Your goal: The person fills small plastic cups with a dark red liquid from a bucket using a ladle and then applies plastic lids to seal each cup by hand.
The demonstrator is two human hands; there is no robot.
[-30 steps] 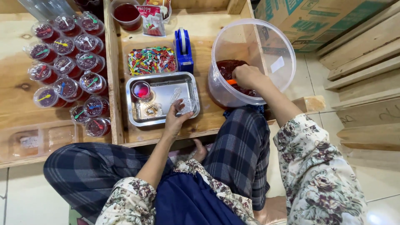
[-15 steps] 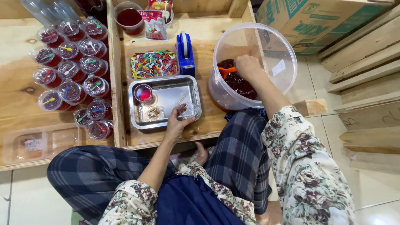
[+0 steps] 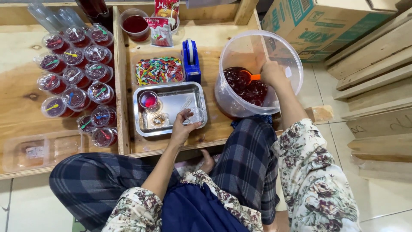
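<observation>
My right hand [image 3: 272, 73] reaches into a big clear plastic tub [image 3: 274, 47] of dark red jelly and grips an orange scoop [image 3: 249, 77] resting on the jelly. My left hand [image 3: 183, 125] holds a small clear empty cup [image 3: 195, 115] at the right side of a steel tray [image 3: 171, 101]. In the tray's left corner stands a small cup filled with red jelly [image 3: 148, 99], with a wet ring mark below it.
Several sealed red jelly cups with coloured spoons [image 3: 77, 77] stand on the wooden board at left. A pack of coloured spoons [image 3: 159, 70] and a blue tape dispenser [image 3: 191, 60] lie behind the tray. A cardboard box [image 3: 326, 25] and wooden planks [image 3: 377, 86] are at right.
My right hand has lifted off the jelly surface and now grips the orange scoop. My left hand has taken up an empty clear cup in the tray.
</observation>
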